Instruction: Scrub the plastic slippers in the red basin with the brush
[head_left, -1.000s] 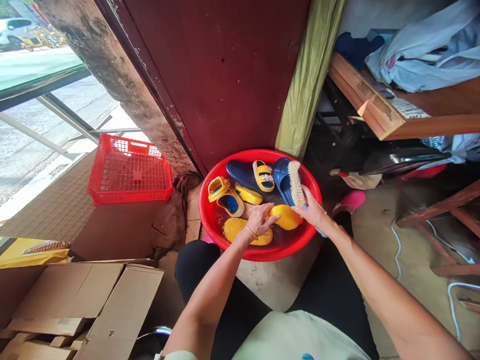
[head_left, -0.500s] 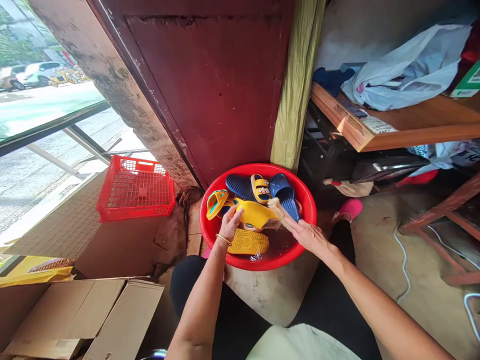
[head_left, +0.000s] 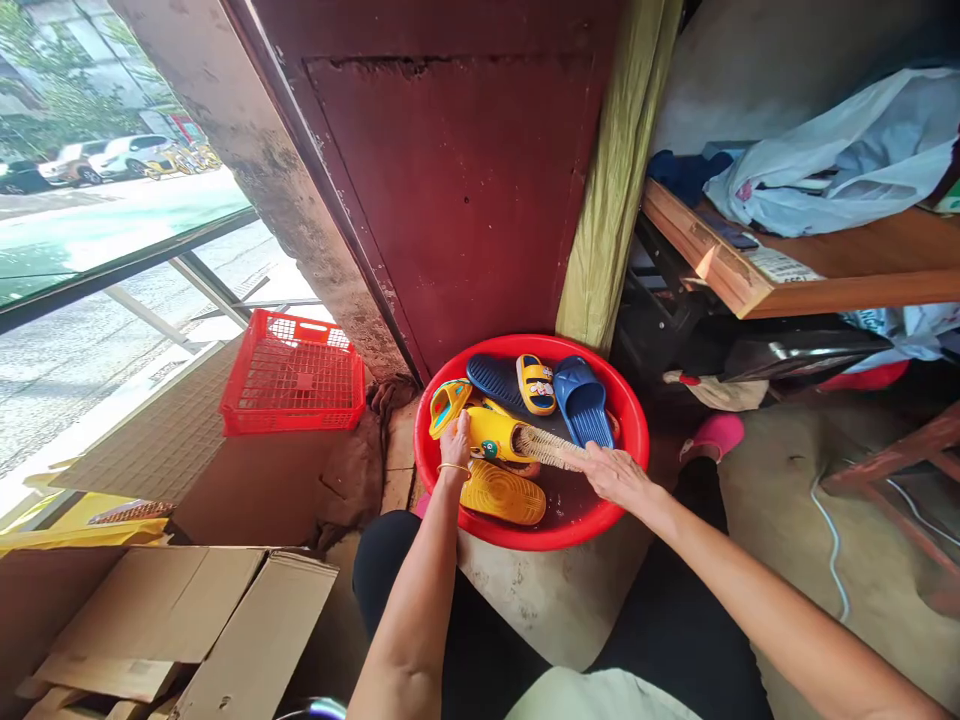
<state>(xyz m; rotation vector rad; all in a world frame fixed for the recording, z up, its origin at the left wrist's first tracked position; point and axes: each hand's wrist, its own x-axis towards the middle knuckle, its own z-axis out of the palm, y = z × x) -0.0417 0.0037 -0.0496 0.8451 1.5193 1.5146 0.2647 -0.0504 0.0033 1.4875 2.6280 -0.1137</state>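
Note:
My left hand (head_left: 454, 446) grips one end of a yellow slipper (head_left: 491, 434) with a green badge, held over a red basin (head_left: 634, 420). In my right hand (head_left: 616, 474) is a scrubbing brush (head_left: 549, 447), its bristled head at the slipper's open end. Below them a yellow slipper (head_left: 504, 492) lies sole up in the basin's water. Behind are a dark blue slipper (head_left: 491, 380), a small yellow and blue sandal (head_left: 535, 384) and a blue slipper (head_left: 583, 400). Another small yellow sandal (head_left: 449, 404) rests at the basin's left side.
A red plastic crate (head_left: 296, 385) stands at left above cardboard boxes (head_left: 157, 610). The dark red door (head_left: 465, 200) is behind the basin. On the right, a wooden table (head_left: 840, 290) holds a white plastic bag (head_left: 847, 160). A pale cable (head_left: 831, 550) lies on the floor.
The yellow slipper has been turned so its badge shows. My right hand has brought the brush lower, to the slipper's opening. The whole view has shifted slightly.

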